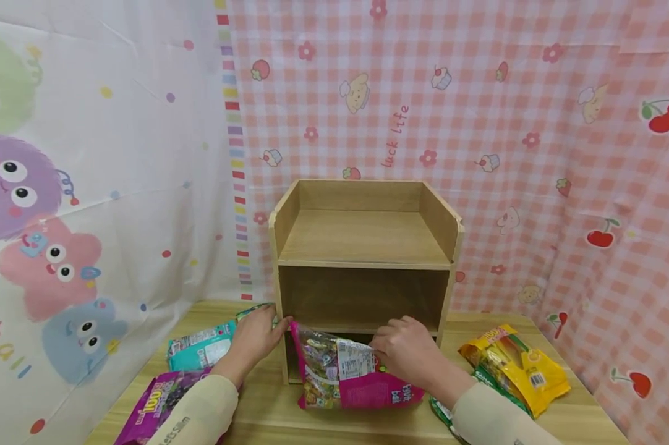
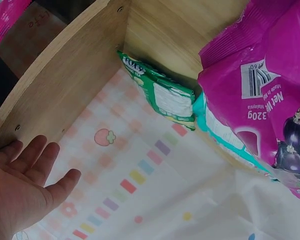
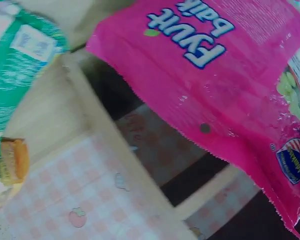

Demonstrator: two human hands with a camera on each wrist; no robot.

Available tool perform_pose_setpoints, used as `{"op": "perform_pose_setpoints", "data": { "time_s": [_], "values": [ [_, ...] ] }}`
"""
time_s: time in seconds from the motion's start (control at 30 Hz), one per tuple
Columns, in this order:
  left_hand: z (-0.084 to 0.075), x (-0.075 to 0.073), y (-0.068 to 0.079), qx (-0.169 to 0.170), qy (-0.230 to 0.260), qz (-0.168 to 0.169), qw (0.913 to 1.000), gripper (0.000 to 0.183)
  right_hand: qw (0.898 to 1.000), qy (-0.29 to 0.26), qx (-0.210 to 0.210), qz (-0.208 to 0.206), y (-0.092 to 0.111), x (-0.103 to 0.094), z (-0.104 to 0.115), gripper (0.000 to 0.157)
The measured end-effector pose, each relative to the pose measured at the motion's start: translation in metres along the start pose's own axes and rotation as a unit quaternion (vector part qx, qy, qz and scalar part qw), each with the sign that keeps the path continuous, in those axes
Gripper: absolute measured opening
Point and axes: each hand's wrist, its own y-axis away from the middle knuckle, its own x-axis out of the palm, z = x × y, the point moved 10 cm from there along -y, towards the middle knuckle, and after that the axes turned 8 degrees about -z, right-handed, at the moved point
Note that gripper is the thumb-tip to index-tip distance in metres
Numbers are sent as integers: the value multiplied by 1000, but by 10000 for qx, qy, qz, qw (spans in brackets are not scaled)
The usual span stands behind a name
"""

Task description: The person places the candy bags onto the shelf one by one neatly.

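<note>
Both hands are down in front of the wooden shelf unit on the tabletop. The right hand grips the top edge of the pink candy bag, fingers curled over it, and the bag stands tilted at the mouth of the shelf's lowest opening, its bottom resting on the tabletop. In the right wrist view the same pink bag fills the upper right, with blue lettering across it and the shelf's dark interior just behind. The left hand is flat against the shelf's left side panel, fingers straight and relaxed, holding nothing; the left wrist view shows the open palm beside that wooden wall. Just left of it lies a teal snack bag, with a green packet tucked against the shelf's foot, and a purple grape bag sits nearer the person. Off to the right, a yellow bag lies on the tabletop, well apart from the shelf.
</note>
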Motion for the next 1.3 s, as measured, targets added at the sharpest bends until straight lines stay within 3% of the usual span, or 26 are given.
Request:
{"op": "perform_pose_setpoints", "data": {
  "time_s": [0.13, 0.3, 0.47, 0.57, 0.7, 0.8, 0.87, 1.03, 1.2, 1.3],
  "values": [
    [-2, -2, -1, 46, 13, -77, 10000, 31, 9999, -14, -37, 167, 11, 3, -1, 7],
    [-4, -5, -2, 100, 38, -189, 9998, 30, 9919, -534, 433, 1064, 13, 15, -8, 9],
    [-3, -3, -2, 65, 63, -118, 9999, 30, 9669, -992, 1114, 2072, 12, 25, -12, 16],
    [-2, -2, -1, 51, 90, -85, 9999, 29, 9566, -817, 1348, 2450, 12, 28, -14, 25],
    [0, 1, 0, 17, 44, 1, 10000, 30, 9314, -617, 1823, 3089, 19, 34, -20, 40],
    [1, 3, 0, -41, -30, 100, 9999, 32, 9136, -419, 1904, 3569, 26, 42, -18, 41],
    [1, 3, 0, -66, -60, 135, 9999, 34, 9111, -144, 1729, 3738, 28, 45, -13, 36],
    [1, 3, 0, -59, -59, 144, 9999, 36, 9210, 551, 1122, 3691, 28, 51, 1, 21],
    [0, 1, 0, -12, -50, 84, 10000, 35, 9552, 1053, 795, 2649, 24, 47, 11, 11],
    [0, 1, 0, -7, -63, 104, 9999, 36, 9691, 1190, 750, 2025, 25, 44, 12, 11]
  ]
}}
